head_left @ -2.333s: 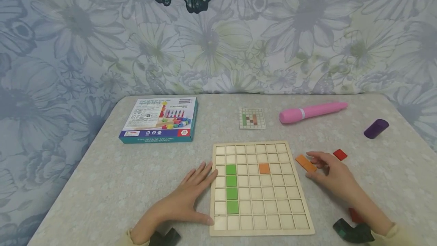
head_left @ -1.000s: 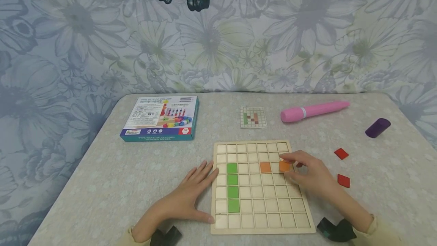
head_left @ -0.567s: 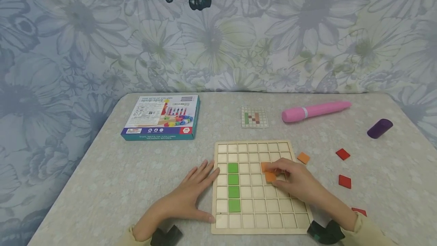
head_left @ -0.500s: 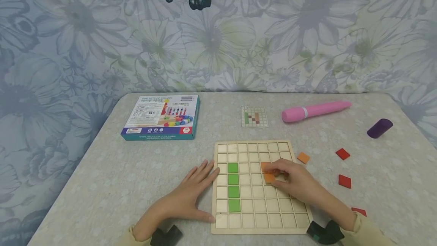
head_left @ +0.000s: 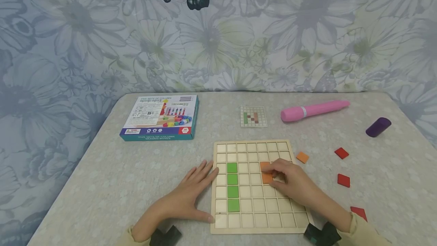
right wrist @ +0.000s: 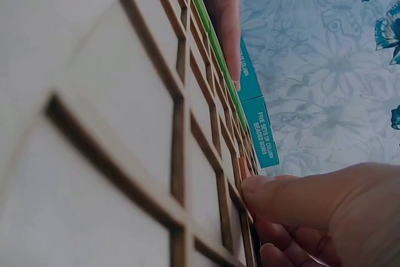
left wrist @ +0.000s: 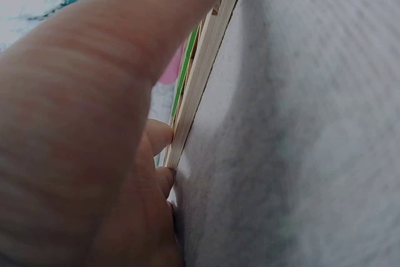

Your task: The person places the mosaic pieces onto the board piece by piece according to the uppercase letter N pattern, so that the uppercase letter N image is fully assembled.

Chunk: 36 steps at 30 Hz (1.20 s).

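Note:
A wooden grid board (head_left: 261, 221) lies flat on the table, with several green tiles (head_left: 233, 191) in one column. My right hand (head_left: 295, 181) pinches an orange tile (head_left: 267, 178) at its right side, thumb and fingers curled. That tile lies in the cell just below another orange tile (head_left: 264, 165), which the fingers partly cover. In the right wrist view the thumb (right wrist: 294, 199) is right against an orange edge (right wrist: 243, 168). My left hand (head_left: 187, 200) rests with spread fingers along the board's left edge; the left wrist view shows fingertips touching the board's side (left wrist: 201, 73).
A loose orange tile (head_left: 302, 157) and several red tiles (head_left: 343, 180) lie right of the board. Behind it are a small pattern card (head_left: 252, 117), a pink pen-shaped object (head_left: 315, 110) and a purple cylinder (head_left: 378, 127). A flat game box (head_left: 158, 119) sits at the back left.
My right hand has brought one orange tile leftward from the table onto the board, and it has shifted slightly left into its cell. The left hand stays at the board's edge.

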### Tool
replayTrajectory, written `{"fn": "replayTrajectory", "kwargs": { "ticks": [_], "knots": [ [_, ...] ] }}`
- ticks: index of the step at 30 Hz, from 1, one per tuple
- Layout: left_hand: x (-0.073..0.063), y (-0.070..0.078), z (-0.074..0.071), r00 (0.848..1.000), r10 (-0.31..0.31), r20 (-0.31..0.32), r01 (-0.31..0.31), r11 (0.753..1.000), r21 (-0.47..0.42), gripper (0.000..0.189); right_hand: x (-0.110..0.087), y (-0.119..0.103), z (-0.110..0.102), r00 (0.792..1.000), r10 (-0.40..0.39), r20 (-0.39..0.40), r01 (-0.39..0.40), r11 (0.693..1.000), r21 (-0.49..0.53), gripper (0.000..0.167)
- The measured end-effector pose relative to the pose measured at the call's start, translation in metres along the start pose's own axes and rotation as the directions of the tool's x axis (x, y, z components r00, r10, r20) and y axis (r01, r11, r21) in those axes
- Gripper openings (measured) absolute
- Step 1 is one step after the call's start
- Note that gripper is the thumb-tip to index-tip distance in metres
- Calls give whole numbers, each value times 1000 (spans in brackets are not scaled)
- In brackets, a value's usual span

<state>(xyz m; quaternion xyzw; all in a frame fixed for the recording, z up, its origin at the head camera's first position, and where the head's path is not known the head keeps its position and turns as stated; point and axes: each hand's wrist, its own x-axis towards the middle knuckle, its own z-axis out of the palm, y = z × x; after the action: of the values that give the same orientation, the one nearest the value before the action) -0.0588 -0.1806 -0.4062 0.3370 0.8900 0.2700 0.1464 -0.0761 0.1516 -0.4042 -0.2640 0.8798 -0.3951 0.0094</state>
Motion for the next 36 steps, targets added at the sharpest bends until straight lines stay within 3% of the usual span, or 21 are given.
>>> {"fn": "replayTrajectory", "kwargs": {
  "ticks": [5, 9, 12, 16, 21, 29, 36],
  "knots": [
    [1, -1, 0, 1000, -14, 2, 14, 1000, 18, 114, 1, -3, -7, 1000, -5, -23, 5, 1000, 16, 37],
    [-2, -2, 1, 1000, 2, -5, -2, 1000, 21, 114, -1, 1, -23, 994, -44, -98, 44, 999, 2, 32],
    [-2, -3, 3, 1000, 21, -20, -21, 1000, 14, 113, -4, 12, -39, 983, -3, -185, -8, 998, -55, 29],
    [0, -3, 3, 1000, 18, -17, -18, 1000, 2, 113, -9, 28, -55, 956, 145, -255, -177, 978, -107, 25],
    [-1, -3, 4, 1000, 12, -17, -12, 1000, -3, 113, -12, 40, -60, 946, 226, -233, -258, 959, -116, 31],
    [-2, -3, 4, 999, 36, -34, -36, 999, 19, 112, -12, 47, -54, 961, 167, -220, -215, 953, -215, 39],
    [-2, -2, 3, 1000, 17, -25, -16, 1000, 21, 113, -11, 47, -53, 965, 142, -220, -190, 958, -216, 38]
  ]
}}
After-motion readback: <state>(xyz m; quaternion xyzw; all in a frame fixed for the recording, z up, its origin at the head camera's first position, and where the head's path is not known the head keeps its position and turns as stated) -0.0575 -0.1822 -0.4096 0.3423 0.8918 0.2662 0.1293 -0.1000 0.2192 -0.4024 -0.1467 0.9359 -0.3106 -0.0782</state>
